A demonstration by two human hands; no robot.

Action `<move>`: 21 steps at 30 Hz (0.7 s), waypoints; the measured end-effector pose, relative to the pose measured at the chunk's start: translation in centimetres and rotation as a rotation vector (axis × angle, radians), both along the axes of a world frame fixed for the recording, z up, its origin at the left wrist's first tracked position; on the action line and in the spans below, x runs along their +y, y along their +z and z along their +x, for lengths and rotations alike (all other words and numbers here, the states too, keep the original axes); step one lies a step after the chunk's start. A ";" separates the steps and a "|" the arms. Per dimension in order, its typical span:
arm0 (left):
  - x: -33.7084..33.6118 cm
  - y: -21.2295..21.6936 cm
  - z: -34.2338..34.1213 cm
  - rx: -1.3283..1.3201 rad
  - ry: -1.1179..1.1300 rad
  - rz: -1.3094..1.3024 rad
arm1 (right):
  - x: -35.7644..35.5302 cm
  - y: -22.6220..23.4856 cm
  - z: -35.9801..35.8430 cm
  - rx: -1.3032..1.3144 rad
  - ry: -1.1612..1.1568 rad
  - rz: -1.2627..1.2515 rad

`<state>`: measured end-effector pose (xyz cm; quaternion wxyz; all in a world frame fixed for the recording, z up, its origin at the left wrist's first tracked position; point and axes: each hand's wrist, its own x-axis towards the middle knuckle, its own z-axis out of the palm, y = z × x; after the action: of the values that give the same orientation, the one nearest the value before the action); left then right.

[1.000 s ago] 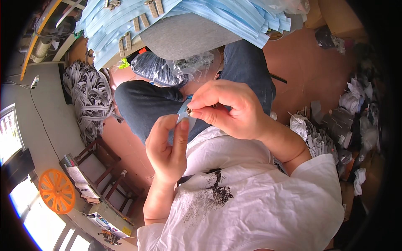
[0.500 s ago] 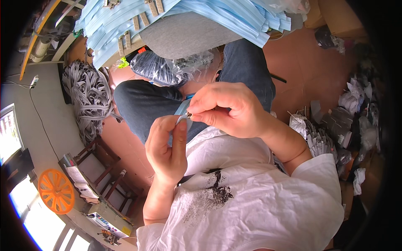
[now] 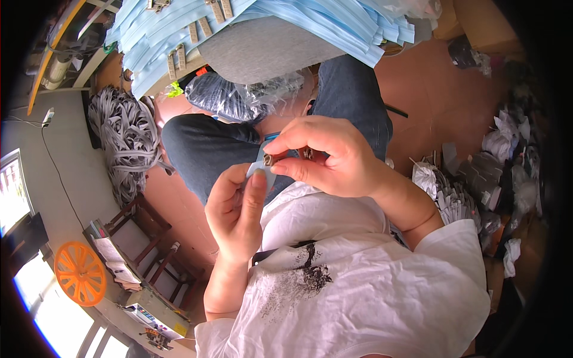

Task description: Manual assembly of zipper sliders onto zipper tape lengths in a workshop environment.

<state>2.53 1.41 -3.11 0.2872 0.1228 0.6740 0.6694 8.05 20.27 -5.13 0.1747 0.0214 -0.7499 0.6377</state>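
Observation:
Over my lap, my left hand pinches the end of a light blue zipper tape between thumb and forefinger. Against that end sits a small metal zipper slider, with the thumb and forefinger of my right hand closed around it. A second small metal piece shows inside the curled fingers of my right hand. The rest of the tape runs down between my knees and is mostly hidden. Whether the slider is threaded on the tape, I cannot tell.
Ahead, many light blue zipper tapes lie over a grey padded surface, some with metal pulls. Below it rests a dark plastic-wrapped bundle. Grey strips are heaped at left, near a wooden chair. Plastic scraps lie at right.
The tape end, earlier curled over my left fingertip, now lies flatter under the thumb. My right fingers have parted slightly, so the slider and the second metal piece show more.

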 end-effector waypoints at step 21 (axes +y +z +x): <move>0.2 -0.8 0.3 0.177 0.104 0.051 | -0.3 0.9 0.3 -0.045 0.098 -0.173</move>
<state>2.83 1.64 -3.88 0.1882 0.1535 0.6851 0.6867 8.38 20.00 -4.20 0.1278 0.0286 -0.6938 0.7081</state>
